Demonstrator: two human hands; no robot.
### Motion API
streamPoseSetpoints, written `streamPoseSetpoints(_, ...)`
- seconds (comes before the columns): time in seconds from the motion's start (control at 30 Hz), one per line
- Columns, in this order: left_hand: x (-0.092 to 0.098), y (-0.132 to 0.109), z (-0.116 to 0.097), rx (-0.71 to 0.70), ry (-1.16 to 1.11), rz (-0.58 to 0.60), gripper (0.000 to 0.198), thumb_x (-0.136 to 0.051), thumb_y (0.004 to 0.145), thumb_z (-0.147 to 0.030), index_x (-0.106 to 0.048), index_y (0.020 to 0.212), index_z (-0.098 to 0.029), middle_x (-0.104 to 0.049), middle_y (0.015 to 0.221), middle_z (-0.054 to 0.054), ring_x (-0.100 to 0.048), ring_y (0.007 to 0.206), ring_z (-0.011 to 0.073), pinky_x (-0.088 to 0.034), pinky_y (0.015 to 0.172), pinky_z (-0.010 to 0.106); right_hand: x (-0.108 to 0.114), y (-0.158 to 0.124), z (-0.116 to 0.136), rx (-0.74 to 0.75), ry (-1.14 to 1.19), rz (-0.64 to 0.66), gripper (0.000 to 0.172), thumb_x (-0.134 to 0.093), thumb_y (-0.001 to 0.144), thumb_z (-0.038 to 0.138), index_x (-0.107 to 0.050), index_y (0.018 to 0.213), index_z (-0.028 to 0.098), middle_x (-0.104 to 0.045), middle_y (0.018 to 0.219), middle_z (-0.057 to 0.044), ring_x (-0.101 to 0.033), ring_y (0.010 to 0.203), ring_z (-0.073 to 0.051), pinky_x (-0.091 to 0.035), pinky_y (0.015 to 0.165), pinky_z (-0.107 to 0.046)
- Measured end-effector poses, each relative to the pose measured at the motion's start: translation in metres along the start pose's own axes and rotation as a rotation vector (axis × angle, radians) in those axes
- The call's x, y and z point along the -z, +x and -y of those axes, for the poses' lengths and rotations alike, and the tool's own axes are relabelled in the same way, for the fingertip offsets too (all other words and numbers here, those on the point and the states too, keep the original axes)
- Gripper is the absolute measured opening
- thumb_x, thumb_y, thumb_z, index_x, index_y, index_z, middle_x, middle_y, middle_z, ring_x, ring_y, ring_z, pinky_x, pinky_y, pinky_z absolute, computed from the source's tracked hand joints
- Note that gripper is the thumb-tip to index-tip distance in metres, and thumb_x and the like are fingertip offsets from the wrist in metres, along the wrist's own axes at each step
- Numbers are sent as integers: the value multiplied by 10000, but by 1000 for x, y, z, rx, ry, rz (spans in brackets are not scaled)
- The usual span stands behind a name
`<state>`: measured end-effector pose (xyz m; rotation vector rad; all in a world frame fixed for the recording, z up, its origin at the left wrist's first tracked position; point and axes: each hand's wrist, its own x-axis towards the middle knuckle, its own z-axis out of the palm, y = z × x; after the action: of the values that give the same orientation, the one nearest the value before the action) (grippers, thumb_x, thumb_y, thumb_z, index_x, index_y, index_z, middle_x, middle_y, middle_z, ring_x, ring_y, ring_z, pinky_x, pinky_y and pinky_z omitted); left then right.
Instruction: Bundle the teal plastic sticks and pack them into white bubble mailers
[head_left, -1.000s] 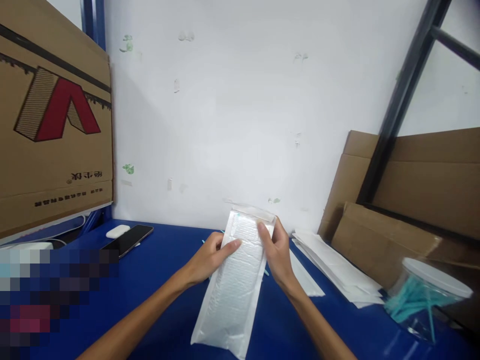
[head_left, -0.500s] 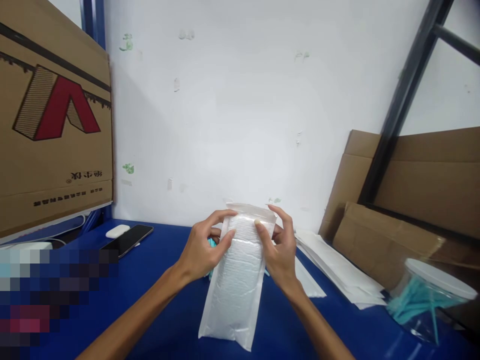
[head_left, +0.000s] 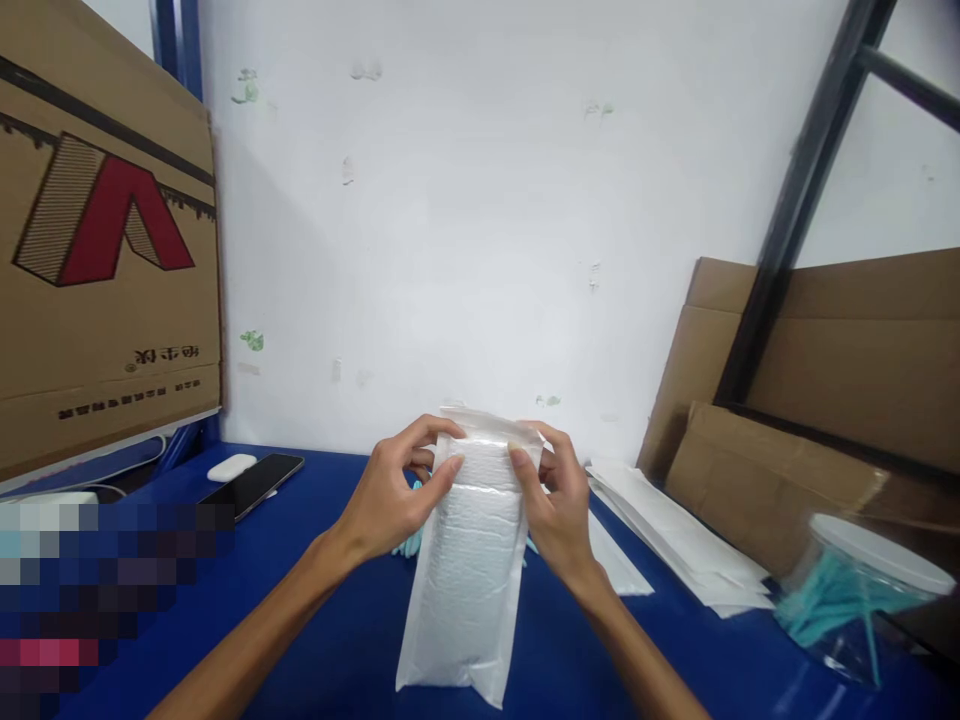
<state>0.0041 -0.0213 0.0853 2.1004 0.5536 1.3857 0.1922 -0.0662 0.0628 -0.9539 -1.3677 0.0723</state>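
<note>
A white padded mailer (head_left: pixel 472 560) hangs tilted in front of me, its long side running up and down and its flap at the top. My left hand (head_left: pixel 397 485) pinches its upper left edge between thumb and fingers. On the upper right edge, my right hand (head_left: pixel 559 495) grips it the same way, thumb on the near face. Behind the mailer, partly hidden, lie several turquoise sticks (head_left: pixel 409 540) on the blue table (head_left: pixel 315 620). Whether anything is inside the mailer cannot be seen.
White mailers (head_left: pixel 675 540) lie stacked to the right. A clear jar with a white lid (head_left: pixel 862 590) holds turquoise sticks. A phone (head_left: pixel 259 482) and a white case (head_left: pixel 231 467) lie at left. Cardboard boxes (head_left: pixel 112 330) stand at the left, and cardboard (head_left: pixel 765 470) leans at right.
Both hands still hold the mailer; its top has shifted slightly left and the right index finger now bends over its edge. The view has turned slightly.
</note>
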Motion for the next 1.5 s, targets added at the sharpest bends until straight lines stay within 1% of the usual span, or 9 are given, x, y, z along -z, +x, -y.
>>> streamPoseSetpoints(0.07,-3,0,1,9,-75,-97,387,-631,907,-340,-526,1267,-246,-658,1017,34,-611,623,107,-490,584,231,0,1,-1,5,-26,1,213,-590,952,404,-639,1071,234,-611,756,29,-411,535,-99,-337,499,-248)
streamPoseSetpoints(0.17,-6,1,2,52,-167,-154,592,-663,887,-335,-401,1417,-297,-649,985,16,-597,582,93,-460,528,203,2,3,-2,-38,37,29,225,-592,950,418,-650,1039,220,-611,747,23,-417,543,-103,-308,493,-252)
streamPoseSetpoints(0.33,-4,1,7,61,-118,-113,151,-603,911,-288,-656,1026,-206,-681,984,32,-622,663,125,-436,554,218,10,7,0,4,102,117,245,-588,946,434,-670,998,209,-667,880,-21,-504,627,-119,-353,544,-252)
streamPoseSetpoints(0.53,3,-2,9,-41,-201,-16,248,-508,929,-308,-685,1038,-174,-707,979,67,-618,653,160,-468,605,284,9,5,2,-87,181,148,218,-626,926,409,-630,1042,225,-594,673,24,-469,557,-117,-335,504,-236)
streamPoseSetpoints(0.8,-8,2,12,92,-190,-141,216,-690,869,-361,-634,1010,-207,-685,999,35,-671,677,156,-493,577,248,4,6,-2,-239,270,205,462,-651,905,442,-539,1308,246,-549,639,50,-447,544,-117,-333,498,-229)
streamPoseSetpoints(0.93,-8,1,13,75,-183,-158,196,-694,871,-363,-621,956,-201,-672,1038,37,-674,702,152,-500,605,245,0,5,-6,-251,288,342,373,-598,923,497,-691,1056,160,-645,787,-20,-539,690,-155,-420,608,-261)
streamPoseSetpoints(1.07,-8,-2,14,53,-169,-165,291,-585,940,-398,-572,1178,-229,-672,1029,49,-662,679,153,-488,575,250,6,11,-12,-221,264,219,345,-618,909,499,-678,874,162,-648,775,-13,-553,719,-167,-442,648,-268)
streamPoseSetpoints(1.27,-7,-3,28,30,-149,-209,226,-496,981,-405,-568,1070,-211,-652,894,21,-640,590,138,-465,541,258,72,49,-34,-338,362,-122,384,-716,800,551,-668,928,193,-698,795,-20,-614,693,-185,-488,621,-276)
streamPoseSetpoints(1.5,-6,1,45,86,-52,-231,128,-483,963,-305,-563,984,-207,-602,798,-18,-563,518,104,-419,501,235,181,89,-75,-520,29,-92,414,-735,734,552,-637,896,184,-682,795,-41,-629,695,-207,-505,604,-291)
